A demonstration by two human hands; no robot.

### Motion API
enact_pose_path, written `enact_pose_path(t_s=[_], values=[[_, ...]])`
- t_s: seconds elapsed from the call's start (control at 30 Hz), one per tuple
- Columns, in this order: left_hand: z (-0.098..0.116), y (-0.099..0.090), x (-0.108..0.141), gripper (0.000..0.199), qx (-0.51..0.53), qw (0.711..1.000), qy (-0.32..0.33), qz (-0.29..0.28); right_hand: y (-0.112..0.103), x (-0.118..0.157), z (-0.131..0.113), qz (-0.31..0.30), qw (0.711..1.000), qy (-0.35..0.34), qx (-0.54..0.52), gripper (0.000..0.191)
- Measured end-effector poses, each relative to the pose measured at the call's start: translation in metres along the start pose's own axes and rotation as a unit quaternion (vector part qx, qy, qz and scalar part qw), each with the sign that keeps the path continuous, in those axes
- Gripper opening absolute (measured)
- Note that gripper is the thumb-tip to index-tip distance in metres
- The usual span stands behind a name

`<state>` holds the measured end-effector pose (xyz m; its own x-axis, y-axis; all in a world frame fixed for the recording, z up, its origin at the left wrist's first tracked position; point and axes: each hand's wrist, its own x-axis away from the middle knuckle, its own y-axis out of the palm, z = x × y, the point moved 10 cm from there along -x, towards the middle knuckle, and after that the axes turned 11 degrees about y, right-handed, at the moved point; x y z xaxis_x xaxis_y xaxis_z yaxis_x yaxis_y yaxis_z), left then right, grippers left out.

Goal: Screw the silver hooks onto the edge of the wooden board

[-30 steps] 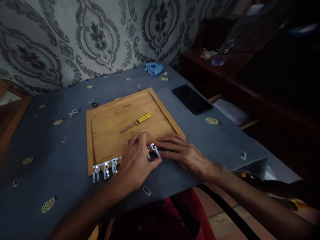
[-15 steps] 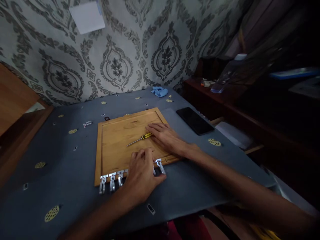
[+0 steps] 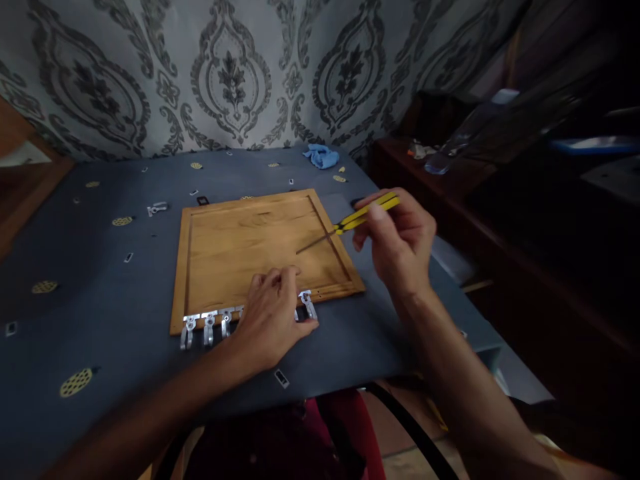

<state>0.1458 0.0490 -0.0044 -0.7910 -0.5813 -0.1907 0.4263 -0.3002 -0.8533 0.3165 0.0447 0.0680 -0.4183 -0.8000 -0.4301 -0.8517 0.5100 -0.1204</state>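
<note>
A framed wooden board lies on the blue-grey tablecloth. Along its near edge runs a row of silver metal clips, screwed on at the left. My left hand bends over that edge, fingertips on the board and thumb against the lower end of the rightmost metal clip; it hides the middle of the row. Raised above the board's right side, my right hand grips a screwdriver by its yellow-and-black handle. The shaft points down and left, over the wood.
A loose metal clip lies left of the board. A crumpled blue cloth sits at the back of the table. On the dark furniture to the right stands a clear bottle. The patterned curtain or wall covering rises behind.
My right hand has picked up the screwdriver from the board and lifted it to the right. My left hand stays at the clips. The view has shifted.
</note>
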Motion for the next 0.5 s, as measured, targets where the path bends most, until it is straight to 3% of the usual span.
enact_pose_path(t_s=[0.07, 0.13, 0.5], values=[[0.000, -0.001, 0.001, 0.062, -0.004, 1.000, 0.004, 0.009, -0.006, 0.013, -0.003, 0.046, 0.998, 0.010, -0.052, 0.031], [0.000, 0.000, 0.001, 0.061, -0.002, 1.000, 0.008, 0.010, -0.002, 0.026, 0.000, 0.052, 0.996, 0.022, -0.075, 0.030], [-0.002, 0.001, 0.000, 0.062, 0.007, 1.000, -0.015, -0.008, 0.017, 0.048, 0.008, -0.025, 0.999, 0.023, -0.012, 0.025]])
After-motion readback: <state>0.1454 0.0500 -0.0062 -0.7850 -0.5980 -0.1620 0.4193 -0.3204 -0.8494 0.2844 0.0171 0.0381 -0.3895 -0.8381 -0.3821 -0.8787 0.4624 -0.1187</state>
